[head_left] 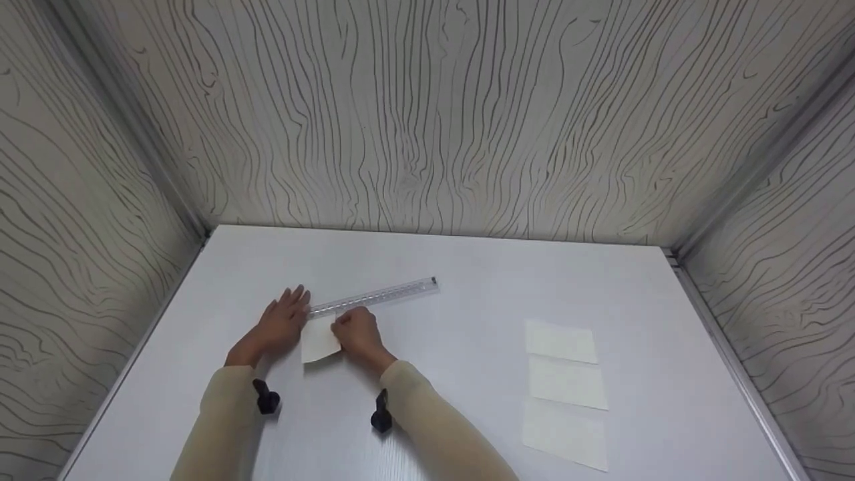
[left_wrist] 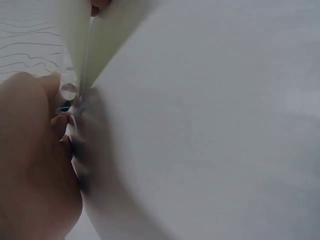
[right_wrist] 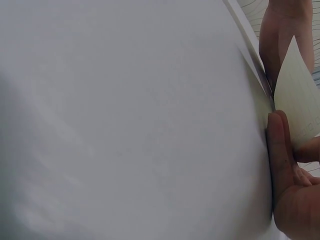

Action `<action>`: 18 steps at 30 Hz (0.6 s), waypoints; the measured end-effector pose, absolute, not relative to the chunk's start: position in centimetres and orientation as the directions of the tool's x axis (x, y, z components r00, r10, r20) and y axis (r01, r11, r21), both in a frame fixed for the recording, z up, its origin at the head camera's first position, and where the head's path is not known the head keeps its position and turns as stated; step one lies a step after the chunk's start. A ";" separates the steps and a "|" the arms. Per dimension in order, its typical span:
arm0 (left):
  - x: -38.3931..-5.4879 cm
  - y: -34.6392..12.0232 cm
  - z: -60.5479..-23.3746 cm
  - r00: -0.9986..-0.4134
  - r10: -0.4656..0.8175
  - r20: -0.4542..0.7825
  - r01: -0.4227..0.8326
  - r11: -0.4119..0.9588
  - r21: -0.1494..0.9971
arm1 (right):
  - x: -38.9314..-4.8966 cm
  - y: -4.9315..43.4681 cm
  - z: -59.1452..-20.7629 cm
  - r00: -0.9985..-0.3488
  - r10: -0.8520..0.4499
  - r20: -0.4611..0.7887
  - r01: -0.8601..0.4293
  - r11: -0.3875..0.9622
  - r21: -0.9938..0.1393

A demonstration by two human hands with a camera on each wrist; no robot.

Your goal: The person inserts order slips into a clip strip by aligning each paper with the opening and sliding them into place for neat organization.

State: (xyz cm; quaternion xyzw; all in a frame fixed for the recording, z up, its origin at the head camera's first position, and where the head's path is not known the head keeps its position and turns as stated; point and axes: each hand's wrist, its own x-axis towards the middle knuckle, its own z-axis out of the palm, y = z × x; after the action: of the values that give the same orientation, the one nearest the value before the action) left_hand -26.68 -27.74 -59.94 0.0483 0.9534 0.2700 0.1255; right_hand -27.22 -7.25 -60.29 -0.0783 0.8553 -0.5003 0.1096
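Observation:
A clear plastic ruler (head_left: pixel 384 294) lies slanted on the white table. My left hand (head_left: pixel 284 319) is spread over its left end, fingers extended and pressing down; the left wrist view shows them beside the ruler's holed end (left_wrist: pixel 68 91). Along the ruler's near edge sits a small cream sheet of paper (head_left: pixel 318 342), its near edge lifted from the tabletop. My right hand (head_left: pixel 361 335) pinches this paper at its right side, close below the ruler. In the right wrist view, thumb and fingers hold the sheet (right_wrist: pixel 298 92), which stands up with faint print on it.
Three cream paper pieces lie in a column on the right of the table: a far one (head_left: pixel 561 342), a middle one (head_left: pixel 568 382) and a near one (head_left: pixel 564 431). Wood-patterned walls (head_left: pixel 427 120) enclose the table at the back and sides.

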 end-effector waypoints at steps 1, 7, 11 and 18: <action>-26.7 -27.8 -59.9 -0.963 0.163 -0.214 0.027 0.850 0.526 | -27.2 -7.3 -60.3 -0.964 -0.240 -0.111 -0.021 0.486 -0.874; -26.7 -27.7 -59.7 -0.966 0.177 -0.191 0.056 0.857 0.512 | -27.3 -7.3 -60.2 -0.966 -0.240 -0.099 -0.031 0.485 -0.874; -26.8 -27.7 -59.8 -0.968 0.185 -0.169 0.079 0.864 0.498 | -27.5 -7.2 -59.9 -0.962 -0.248 -0.110 -0.025 0.484 -0.875; -26.8 -27.8 -60.1 -0.965 0.181 -0.190 0.053 0.845 0.532 | -27.4 -7.0 -60.0 -0.957 -0.249 -0.147 0.011 0.476 -0.879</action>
State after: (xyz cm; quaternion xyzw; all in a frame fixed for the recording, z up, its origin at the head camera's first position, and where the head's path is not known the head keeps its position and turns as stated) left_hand -26.76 -27.80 -60.11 0.0613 0.9533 0.2716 0.1173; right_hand -27.41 -6.96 -60.03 -0.0700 0.8495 -0.5068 0.1285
